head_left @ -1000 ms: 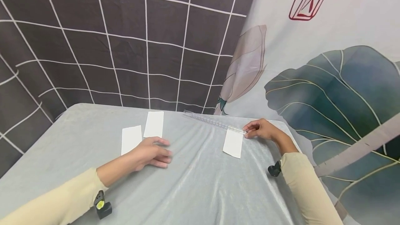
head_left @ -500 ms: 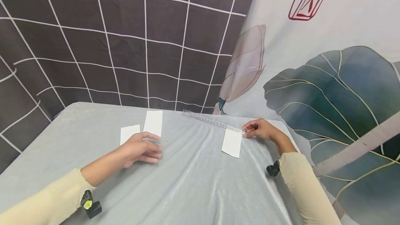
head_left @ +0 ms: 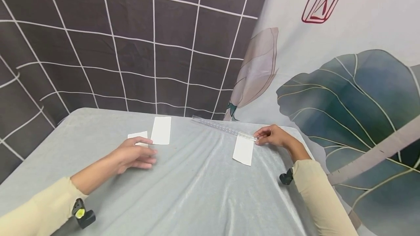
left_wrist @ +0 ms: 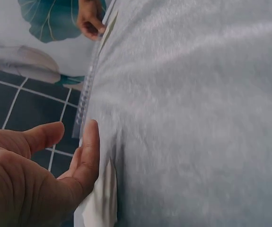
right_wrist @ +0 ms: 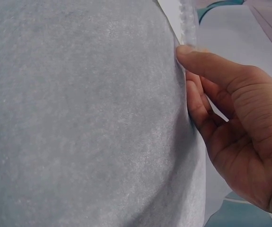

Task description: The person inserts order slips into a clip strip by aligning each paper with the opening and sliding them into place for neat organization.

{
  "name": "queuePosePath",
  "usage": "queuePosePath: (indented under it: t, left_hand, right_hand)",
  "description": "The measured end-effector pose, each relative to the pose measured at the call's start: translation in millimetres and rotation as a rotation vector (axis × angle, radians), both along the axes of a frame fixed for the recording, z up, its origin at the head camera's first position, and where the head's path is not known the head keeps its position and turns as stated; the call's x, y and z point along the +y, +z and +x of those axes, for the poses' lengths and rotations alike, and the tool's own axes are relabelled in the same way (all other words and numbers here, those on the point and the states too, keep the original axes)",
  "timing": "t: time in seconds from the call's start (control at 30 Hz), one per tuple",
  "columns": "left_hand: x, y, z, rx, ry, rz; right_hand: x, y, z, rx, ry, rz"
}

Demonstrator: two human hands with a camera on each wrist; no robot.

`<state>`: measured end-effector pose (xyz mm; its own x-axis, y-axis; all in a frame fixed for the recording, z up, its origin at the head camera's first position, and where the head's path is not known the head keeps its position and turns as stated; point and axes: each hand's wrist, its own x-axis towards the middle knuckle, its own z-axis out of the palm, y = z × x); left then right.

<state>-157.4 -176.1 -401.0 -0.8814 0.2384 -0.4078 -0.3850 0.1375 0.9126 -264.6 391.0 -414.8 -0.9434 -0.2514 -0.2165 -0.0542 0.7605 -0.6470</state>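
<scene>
Right hand (head_left: 273,136) pinches the right end of the clear ruler (head_left: 216,126), thumb and fingertips closed on it. Ruler lies slanted on the grey cloth (head_left: 197,192), far end at the back edge, right end across the top of the right card (head_left: 243,150). Left hand (head_left: 132,156): fingers loose, gaps between them, partly hiding the left card (head_left: 139,134); can't tell if touching. Middle card (head_left: 161,130) just beside it.

A person's right hand (head_left: 271,136) pinches the right end of a clear ruler (head_left: 216,125), the sleeved right forearm (head_left: 321,194) slanting in from the near side; the left hand (head_left: 132,155), well left of the ruler, has fingers loosely extended and thumb parted.
</scene>
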Motion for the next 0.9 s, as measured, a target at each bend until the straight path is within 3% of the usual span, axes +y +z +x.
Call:
queuePosePath:
  t: [0.3, 0.63, 0.9]
  left_hand:
    - [-21.9, -3.9, -4.5, -0.004, 0.035, -0.031]
    - [-46.6, 6.1, -15.1, -0.003, 0.057, -0.094]
    - [-60.9, 5.2, -15.2, -0.021, 0.066, -0.15]
  right_hand:
    - [1.5, -0.5, 1.0, 0.017, 0.026, -0.009]
    - [1.6, 2.1, 1.4, 0.019, 0.05, -0.007]
    - [-0.8, 1.0, -0.1, 0.011, 0.048, -0.02]
